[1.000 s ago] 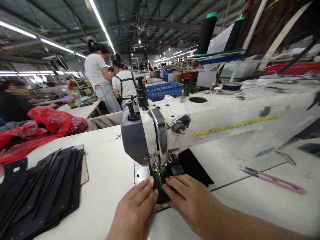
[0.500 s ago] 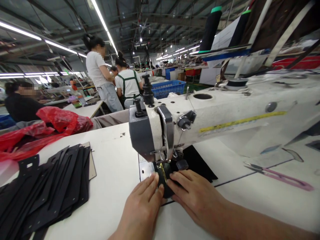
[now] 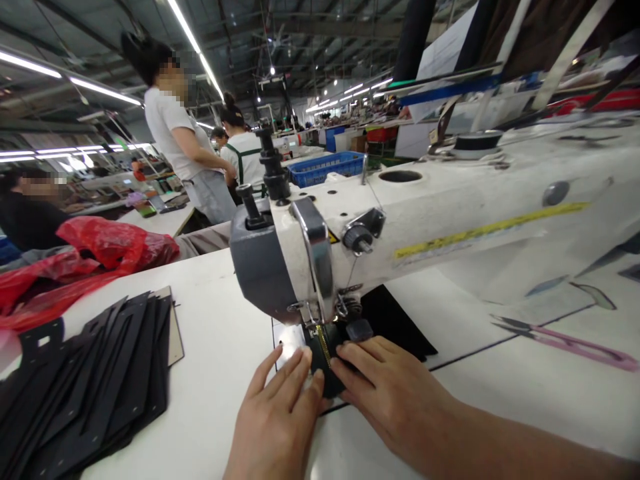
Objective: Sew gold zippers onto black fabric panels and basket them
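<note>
A black piece of material (image 3: 327, 382) with a gold-toothed zipper (image 3: 324, 345) lies under the head of a white sewing machine (image 3: 480, 193). My left hand (image 3: 283, 413) rests on the left edge of the piece and the metal plate (image 3: 287, 340), fingers spread and pressed down. On the right side of the zipper, my right hand (image 3: 395, 393) lies with its fingers stretched over the piece, thumb tucked low. Both hands are just in front of the presser foot; the needle tip cannot be made out. More black fabric (image 3: 397, 323) extends behind the right hand.
Stacked black cut pieces (image 3: 100, 393) lie at the left of the white table (image 3: 210, 347), near red plastic (image 3: 115, 247). Pink-handled thread snips (image 3: 575, 340) lie at the right. Beyond are a blue crate (image 3: 327, 167) and several people, one standing (image 3: 175, 133).
My left fingers have spread farther apart, the index finger lifting away to the left. The right hand stays nearly in place. The view has shifted slightly, and the standing person appears larger.
</note>
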{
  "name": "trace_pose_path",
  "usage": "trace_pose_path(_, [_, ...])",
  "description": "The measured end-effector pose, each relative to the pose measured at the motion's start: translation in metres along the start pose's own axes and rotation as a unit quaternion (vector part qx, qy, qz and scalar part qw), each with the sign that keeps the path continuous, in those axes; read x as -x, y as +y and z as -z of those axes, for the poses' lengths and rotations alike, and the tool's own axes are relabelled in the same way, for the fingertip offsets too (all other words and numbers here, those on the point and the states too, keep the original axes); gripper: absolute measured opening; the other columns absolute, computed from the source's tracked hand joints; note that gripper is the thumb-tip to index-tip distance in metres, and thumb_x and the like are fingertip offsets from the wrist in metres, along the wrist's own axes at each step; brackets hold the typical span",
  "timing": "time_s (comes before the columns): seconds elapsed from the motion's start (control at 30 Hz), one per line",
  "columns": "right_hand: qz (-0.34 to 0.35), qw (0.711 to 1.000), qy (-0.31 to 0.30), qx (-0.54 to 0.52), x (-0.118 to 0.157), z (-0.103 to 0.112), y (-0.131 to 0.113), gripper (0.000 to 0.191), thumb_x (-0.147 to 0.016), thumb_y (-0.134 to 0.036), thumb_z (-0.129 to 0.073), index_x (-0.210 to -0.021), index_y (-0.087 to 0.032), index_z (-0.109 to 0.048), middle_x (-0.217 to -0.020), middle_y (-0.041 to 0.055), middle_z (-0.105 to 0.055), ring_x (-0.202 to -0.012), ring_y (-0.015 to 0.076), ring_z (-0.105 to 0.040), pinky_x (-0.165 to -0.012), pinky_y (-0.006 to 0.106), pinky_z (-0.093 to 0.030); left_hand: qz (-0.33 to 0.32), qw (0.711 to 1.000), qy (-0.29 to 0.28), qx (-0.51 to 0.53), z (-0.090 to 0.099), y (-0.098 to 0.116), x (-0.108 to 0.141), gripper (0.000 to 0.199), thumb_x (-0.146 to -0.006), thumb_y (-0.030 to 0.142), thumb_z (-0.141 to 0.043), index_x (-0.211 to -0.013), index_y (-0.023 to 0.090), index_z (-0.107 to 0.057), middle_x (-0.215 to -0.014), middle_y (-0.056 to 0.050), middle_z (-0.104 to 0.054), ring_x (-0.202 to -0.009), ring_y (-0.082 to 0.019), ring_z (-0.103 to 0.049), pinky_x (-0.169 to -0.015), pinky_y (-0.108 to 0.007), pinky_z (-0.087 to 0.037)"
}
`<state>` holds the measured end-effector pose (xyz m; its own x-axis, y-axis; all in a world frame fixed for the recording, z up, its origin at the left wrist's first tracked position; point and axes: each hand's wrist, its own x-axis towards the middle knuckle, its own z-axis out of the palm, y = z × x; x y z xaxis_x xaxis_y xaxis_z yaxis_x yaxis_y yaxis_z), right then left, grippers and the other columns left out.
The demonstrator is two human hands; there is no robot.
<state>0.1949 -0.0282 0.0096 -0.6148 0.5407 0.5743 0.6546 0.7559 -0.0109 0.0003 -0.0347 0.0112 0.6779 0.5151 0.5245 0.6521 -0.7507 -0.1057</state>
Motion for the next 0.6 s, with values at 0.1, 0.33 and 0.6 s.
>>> trace_pose_path(0.1, [-0.004, 1.000, -0.002, 0.004, -0.002, 0.000, 0.002, 0.018, -0.086, -0.009, -0.044, -0.088, -0.011, -0.061, -0.082, 0.0098, -0.060, -0.068, 0.0198, -0.054, -0.059, 0.032, -0.045, 0.003, 1.000, 0.002, 0.011, 0.000, -0.001, -0.002, 0.018, -0.089, 0.017, -0.046, -0.094, 0.015, -0.063, -0.101, -0.011, -0.068, -0.097, -0.023, -0.064, -0.089, -0.043, -0.050])
trace_pose_path(0.33, [-0.019, 1.000, -0.006, -0.025, -0.007, -0.004, 0.005, 0.018, -0.083, -0.007, -0.045, -0.091, -0.010, -0.061, -0.085, 0.0109, -0.062, -0.076, 0.0218, -0.057, -0.066, 0.034, -0.049, 0.024, 0.999, 0.016, 0.042, -0.004, -0.008, -0.008, 0.016, -0.090, 0.019, -0.046, -0.091, 0.017, -0.062, -0.100, -0.009, -0.069, -0.094, -0.023, -0.065, -0.086, -0.042, -0.052])
trace_pose_path(0.6, [-0.043, 0.995, -0.021, -0.085, -0.012, -0.008, 0.011, 0.023, -0.079, -0.003, -0.047, -0.097, -0.009, -0.060, -0.093, 0.0117, -0.063, -0.082, 0.0236, -0.058, -0.070, 0.037, -0.051, 0.034, 0.997, 0.018, 0.063, -0.007, -0.015, -0.013, 0.015, -0.089, 0.020, -0.046, -0.087, 0.019, -0.061, -0.100, -0.009, -0.069, -0.095, -0.024, -0.065, -0.083, -0.043, -0.053])
